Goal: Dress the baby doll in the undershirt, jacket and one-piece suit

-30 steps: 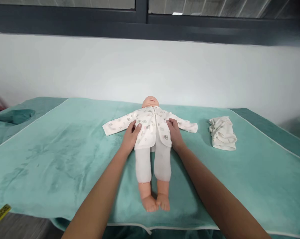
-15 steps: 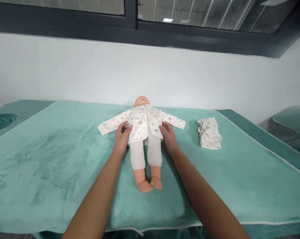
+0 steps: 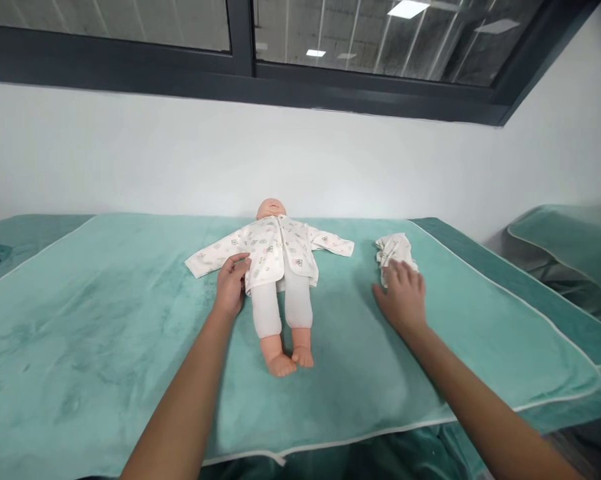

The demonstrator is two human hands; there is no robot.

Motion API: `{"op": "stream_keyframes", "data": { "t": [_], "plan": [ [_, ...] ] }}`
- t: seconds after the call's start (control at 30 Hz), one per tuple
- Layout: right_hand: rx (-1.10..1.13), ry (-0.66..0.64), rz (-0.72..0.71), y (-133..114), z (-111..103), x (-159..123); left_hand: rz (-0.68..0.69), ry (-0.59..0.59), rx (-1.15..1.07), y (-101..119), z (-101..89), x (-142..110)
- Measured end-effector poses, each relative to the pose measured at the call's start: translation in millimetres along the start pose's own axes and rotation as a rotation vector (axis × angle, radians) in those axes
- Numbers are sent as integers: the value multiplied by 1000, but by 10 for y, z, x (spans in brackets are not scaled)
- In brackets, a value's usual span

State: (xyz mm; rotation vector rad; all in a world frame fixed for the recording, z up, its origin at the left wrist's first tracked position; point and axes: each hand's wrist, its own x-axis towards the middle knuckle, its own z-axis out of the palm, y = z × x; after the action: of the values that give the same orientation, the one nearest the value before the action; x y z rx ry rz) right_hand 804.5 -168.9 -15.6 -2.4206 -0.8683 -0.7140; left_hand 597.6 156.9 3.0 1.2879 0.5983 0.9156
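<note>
The doll lies on the green blanket, my left hand half-curled against its printed jacket, whether gripping I cannot tell, my right hand spread wide by the crumpled cloth.

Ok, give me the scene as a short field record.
figure: pink-and-white baby doll, lying on its back
garment: white printed fabric jacket on the doll, parted at the lower front
left hand: at the jacket's side, grip unclear
right hand: fingers spread over crumpled white cloth, contact unclear
surface: teal plush blanket
</note>
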Motion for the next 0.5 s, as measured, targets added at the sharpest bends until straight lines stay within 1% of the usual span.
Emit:
{"op": "stream_keyframes", "data": {
  "t": [0.03, 0.1, 0.17, 0.23, 0.3, 0.37, 0.4, 0.43, 0.5],
  "plan": [
    [-46, -22, 99, 161, -37, 21, 21, 13, 46, 2, 6, -13],
    [-14, -77, 305, 400, -79, 58, 58, 33, 111, 14, 11, -49],
    [136, -86, 457, 516, -90, 81, 79, 38, 146, 37, 7, -105],
    [311, -58, 535, 527, -93, 89, 96, 39, 193, 66, -1, -188],
    [462, -52, 562, 461, -113, 82, 108, 39, 241, 97, -5, -299],
    [576, -78, 549, 333, -164, 60, 118, 46, 287, 131, -1, -434],
    [683, -93, 536, 247, -203, 45, 124, 55, 309, 150, 3, -509],
    [829, -113, 520, 146, -252, 30, 129, 67, 326, 174, 10, -587],
    [1178, -193, 481, -90, -382, 9, 148, 97, 387, 240, 32, -754]
  ]
}}
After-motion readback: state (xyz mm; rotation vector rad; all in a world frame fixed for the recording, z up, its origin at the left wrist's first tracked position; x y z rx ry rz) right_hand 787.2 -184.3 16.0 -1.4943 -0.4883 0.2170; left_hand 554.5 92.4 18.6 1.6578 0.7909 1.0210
